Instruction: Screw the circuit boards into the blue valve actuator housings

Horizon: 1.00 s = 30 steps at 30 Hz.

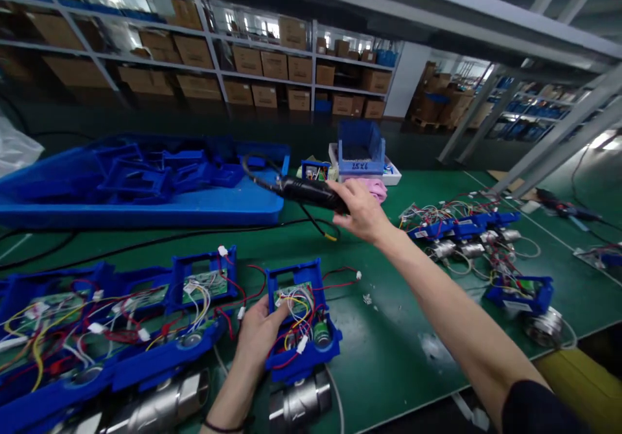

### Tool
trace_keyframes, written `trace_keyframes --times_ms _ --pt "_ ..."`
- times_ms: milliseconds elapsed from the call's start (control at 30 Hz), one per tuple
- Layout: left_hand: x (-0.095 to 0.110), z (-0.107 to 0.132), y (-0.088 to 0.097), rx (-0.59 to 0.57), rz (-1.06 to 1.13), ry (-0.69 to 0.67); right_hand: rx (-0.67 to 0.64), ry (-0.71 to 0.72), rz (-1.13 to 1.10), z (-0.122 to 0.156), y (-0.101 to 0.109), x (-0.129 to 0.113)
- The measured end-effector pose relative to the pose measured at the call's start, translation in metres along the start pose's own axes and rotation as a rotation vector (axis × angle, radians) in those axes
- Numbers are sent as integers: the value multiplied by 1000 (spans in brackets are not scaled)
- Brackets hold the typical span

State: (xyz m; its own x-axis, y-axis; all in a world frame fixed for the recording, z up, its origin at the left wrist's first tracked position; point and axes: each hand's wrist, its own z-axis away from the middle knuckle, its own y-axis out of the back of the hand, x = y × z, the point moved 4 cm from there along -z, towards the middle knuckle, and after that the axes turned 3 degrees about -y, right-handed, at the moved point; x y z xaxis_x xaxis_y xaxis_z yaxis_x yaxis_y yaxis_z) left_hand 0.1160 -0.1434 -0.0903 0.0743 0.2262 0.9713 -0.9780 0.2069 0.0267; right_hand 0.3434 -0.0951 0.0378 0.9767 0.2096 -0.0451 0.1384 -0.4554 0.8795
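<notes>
My left hand (257, 331) grips the left side of a blue plastic housing (302, 320) at the near edge of the green bench; the housing holds a circuit board, coloured wires and a metal cylinder underneath. My right hand (362, 212) is stretched out further back, closed around the handle of a black corded power tool (301, 191) held level above the bench. The tool's cable loops back towards the blue tray.
More blue wired housings (116, 317) line up at the near left. A big blue tray (146, 204) of plastic parts lies at the back left, a blue bin (360, 149) behind my right hand. Further wired assemblies (466, 230) lie right. Shelves of cardboard boxes stand behind.
</notes>
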Motion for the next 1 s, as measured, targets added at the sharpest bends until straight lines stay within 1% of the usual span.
trace_keyframes --times_ms 67,100,167,267,333,367,400,467,533,600,667,733,800,933,1000 --pt "-1 -1 0 -13 9 34 117 -45 -76 10 25 2" --pt "-2 -2 0 -19 11 51 206 -92 -155 18 37 3" --pt "-3 -3 0 -30 12 78 379 -245 -343 38 56 8" --pt "-5 -4 0 -30 60 85 601 -497 -735 70 68 14" --pt "-7 -5 0 -27 103 80 753 -592 -1033 87 71 15" --pt "-9 -6 0 -34 117 83 797 -628 -1158 92 71 16" --pt "-11 -6 0 -47 122 90 800 -663 -1253 96 70 16" --pt "-13 -8 -1 -78 114 97 716 -724 -1369 101 68 16" --pt "-15 -9 0 -94 113 89 633 -728 -1391 104 66 16" --pt "-16 -9 1 -83 119 79 631 -680 -1327 108 66 16" --pt "-16 -10 1 -62 113 78 662 -641 -1214 113 67 16" --pt "-17 -10 2 -58 91 86 682 -640 -1129 118 66 16" --pt "-17 -11 2 -58 71 95 701 -654 -1117 122 64 15" --pt "-15 -10 2 -53 75 101 806 -661 -1133 123 58 12" --pt "-14 -9 1 -59 96 102 838 -658 -1141 121 55 8"
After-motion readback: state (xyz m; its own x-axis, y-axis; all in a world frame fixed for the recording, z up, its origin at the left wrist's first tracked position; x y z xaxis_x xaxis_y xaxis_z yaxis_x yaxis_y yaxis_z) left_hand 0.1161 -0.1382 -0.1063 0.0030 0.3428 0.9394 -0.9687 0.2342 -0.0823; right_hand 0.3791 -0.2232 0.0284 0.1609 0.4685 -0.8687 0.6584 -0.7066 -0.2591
